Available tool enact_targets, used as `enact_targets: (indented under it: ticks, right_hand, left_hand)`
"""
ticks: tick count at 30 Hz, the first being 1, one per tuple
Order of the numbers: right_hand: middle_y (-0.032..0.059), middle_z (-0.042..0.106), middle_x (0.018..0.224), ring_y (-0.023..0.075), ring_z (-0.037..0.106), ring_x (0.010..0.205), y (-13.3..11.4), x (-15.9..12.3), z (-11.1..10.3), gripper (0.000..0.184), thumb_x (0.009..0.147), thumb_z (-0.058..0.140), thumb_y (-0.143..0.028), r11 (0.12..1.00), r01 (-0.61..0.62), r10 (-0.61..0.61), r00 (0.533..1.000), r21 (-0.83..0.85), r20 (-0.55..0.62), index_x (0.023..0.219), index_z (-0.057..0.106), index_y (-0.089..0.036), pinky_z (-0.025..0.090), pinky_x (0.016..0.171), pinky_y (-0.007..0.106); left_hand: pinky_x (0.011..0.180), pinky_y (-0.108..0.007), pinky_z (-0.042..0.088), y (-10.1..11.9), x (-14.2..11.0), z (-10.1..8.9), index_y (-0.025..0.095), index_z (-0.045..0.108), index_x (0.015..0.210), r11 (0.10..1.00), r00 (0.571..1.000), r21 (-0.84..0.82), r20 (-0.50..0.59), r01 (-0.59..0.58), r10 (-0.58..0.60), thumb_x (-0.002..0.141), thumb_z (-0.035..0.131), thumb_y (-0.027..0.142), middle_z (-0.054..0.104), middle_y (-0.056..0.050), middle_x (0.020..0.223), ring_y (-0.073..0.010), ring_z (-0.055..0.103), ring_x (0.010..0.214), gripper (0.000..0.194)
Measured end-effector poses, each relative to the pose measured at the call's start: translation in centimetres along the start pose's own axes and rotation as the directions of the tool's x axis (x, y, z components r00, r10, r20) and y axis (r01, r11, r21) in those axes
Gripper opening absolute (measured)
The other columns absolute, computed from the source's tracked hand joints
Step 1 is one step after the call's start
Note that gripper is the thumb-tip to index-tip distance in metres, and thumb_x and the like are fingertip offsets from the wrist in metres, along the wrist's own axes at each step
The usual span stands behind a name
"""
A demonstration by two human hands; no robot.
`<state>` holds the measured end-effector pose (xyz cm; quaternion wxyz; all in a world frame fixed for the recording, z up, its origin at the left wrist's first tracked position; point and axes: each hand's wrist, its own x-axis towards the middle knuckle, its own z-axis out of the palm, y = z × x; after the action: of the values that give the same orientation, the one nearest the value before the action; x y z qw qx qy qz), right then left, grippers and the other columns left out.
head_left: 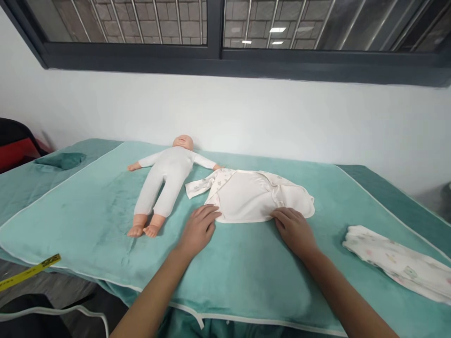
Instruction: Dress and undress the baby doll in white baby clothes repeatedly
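Observation:
A doll [172, 164] in a white body suit lies on its back, arms spread, head toward the wall. Beside it a cream baby shirt [246, 195] is spread out flat, one patterned sleeve pointing left toward the doll. My left hand [201, 227] is at the shirt's lower left edge, fingers closed on the cloth. At the lower right edge, my right hand [294, 230] has its fingertips closed on the hem. The shirt's other sleeve cannot be made out clearly.
Everything lies on a green padded cover [88, 206] with white piping. A folded white patterned cloth [398, 263] rests at the right. A yellow strap [31, 272] and a white cord [66, 310] are at lower left. Behind stands a white wall [225, 112] under a window.

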<state>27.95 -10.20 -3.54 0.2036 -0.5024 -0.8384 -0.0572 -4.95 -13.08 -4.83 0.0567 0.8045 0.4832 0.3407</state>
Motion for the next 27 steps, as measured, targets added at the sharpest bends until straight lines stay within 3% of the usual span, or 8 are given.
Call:
enact_targets:
  ticks: [10, 13, 14, 16, 18, 20, 24, 27]
  right_hand:
    - [0.0081, 0.068, 0.095, 0.0225, 0.061, 0.090, -1.6, -0.9, -0.9, 0.022, 0.090, 0.043, -0.020, 0.985, 0.110, -0.105, 0.994, 0.133, -0.043, 0.095, 0.065, -0.021, 0.045, 0.081, 0.037]
    - [0.0093, 0.067, 0.099, 0.0227, 0.061, 0.095, 0.1, -0.4, -1.2, 0.021, 0.093, 0.043, -0.029, 0.964, -0.037, 0.088, 0.979, 0.264, -0.184, 0.097, 0.062, -0.022, 0.046, 0.086, 0.037]
    - [0.0102, 0.066, 0.101, 0.0231, 0.061, 0.095, 1.2, -0.1, -1.3, 0.022, 0.092, 0.044, -0.033, 0.946, -0.143, 0.218, 0.945, 0.292, -0.243, 0.099, 0.061, -0.021, 0.046, 0.087, 0.037]
    - [0.0133, 0.063, 0.107, 0.0248, 0.060, 0.094, 3.8, 0.5, -1.4, 0.032, 0.088, 0.047, -0.040, 0.860, -0.402, 0.492, 0.816, 0.313, -0.305, 0.107, 0.059, -0.018, 0.047, 0.087, 0.039]
    - [0.0160, 0.063, 0.109, 0.0266, 0.060, 0.092, 6.1, 1.0, -1.5, 0.045, 0.084, 0.050, -0.048, 0.723, -0.623, 0.688, 0.685, 0.298, -0.239, 0.112, 0.058, -0.014, 0.047, 0.083, 0.039]
    - [0.0142, 0.066, 0.102, 0.0270, 0.061, 0.089, 7.7, 1.4, -1.5, 0.048, 0.083, 0.051, -0.052, 0.628, -0.736, 0.774, 0.625, 0.255, -0.101, 0.111, 0.061, -0.015, 0.045, 0.078, 0.037]
    - [0.0075, 0.069, 0.087, 0.0246, 0.061, 0.082, 8.9, 1.7, -1.3, 0.034, 0.083, 0.051, -0.049, 0.658, -0.724, 0.733, 0.679, 0.209, 0.041, 0.096, 0.067, -0.022, 0.041, 0.071, 0.033]
    - [0.0047, 0.067, 0.079, 0.0214, 0.057, 0.075, 10.2, 2.0, -1.3, 0.027, 0.076, 0.061, -0.045, 0.630, -0.662, 0.722, 0.692, 0.406, 0.008, 0.085, 0.069, -0.021, 0.040, 0.068, 0.032]
  left_hand:
    - [0.078, -0.037, 0.049, 0.5, -0.6, 0.0, 0.020, 0.058, 0.090, 0.974, 0.960, 0.149, -0.247, 0.169, -0.129, 0.092, 0.036, 0.009, 0.063, -0.008, 0.093, -0.0219, 0.056, 0.089, 0.025]
    - [0.080, -0.037, 0.050, 0.4, -0.6, 0.0, 0.020, 0.055, 0.091, 0.964, 0.926, 0.131, -0.332, 0.231, -0.177, 0.091, 0.035, 0.007, 0.060, -0.009, 0.095, -0.0220, 0.057, 0.093, 0.024]
    - [0.082, -0.037, 0.050, 0.4, -0.5, 0.0, 0.020, 0.055, 0.093, 0.959, 0.914, 0.124, -0.355, 0.254, -0.196, 0.090, 0.036, 0.007, 0.059, -0.009, 0.096, -0.0222, 0.057, 0.095, 0.023]
    - [0.086, -0.038, 0.050, 0.3, -0.4, 0.1, 0.020, 0.053, 0.097, 0.948, 0.892, 0.104, -0.383, 0.302, -0.242, 0.089, 0.036, 0.006, 0.058, -0.009, 0.098, -0.0226, 0.057, 0.099, 0.023]
    - [0.087, -0.038, 0.050, 0.3, -0.4, 0.1, 0.020, 0.052, 0.101, 0.929, 0.864, 0.078, -0.402, 0.361, -0.302, 0.088, 0.037, 0.007, 0.058, -0.009, 0.100, -0.0226, 0.058, 0.100, 0.024]
    - [0.088, -0.037, 0.051, 0.2, -0.4, 0.1, 0.020, 0.051, 0.104, 0.907, 0.831, 0.051, -0.426, 0.417, -0.358, 0.089, 0.036, 0.008, 0.058, -0.009, 0.103, -0.0222, 0.059, 0.102, 0.024]
    - [0.089, -0.036, 0.050, 0.0, -0.4, 0.1, 0.019, 0.050, 0.106, 0.876, 0.781, -0.006, -0.448, 0.483, -0.434, 0.089, 0.035, 0.011, 0.058, -0.010, 0.107, -0.0215, 0.059, 0.103, 0.024]
    - [0.086, -0.036, 0.051, 0.0, -0.3, 0.2, 0.018, 0.050, 0.107, 0.849, 0.754, -0.061, -0.429, 0.526, -0.498, 0.087, 0.037, 0.012, 0.059, -0.010, 0.105, -0.0226, 0.060, 0.102, 0.024]
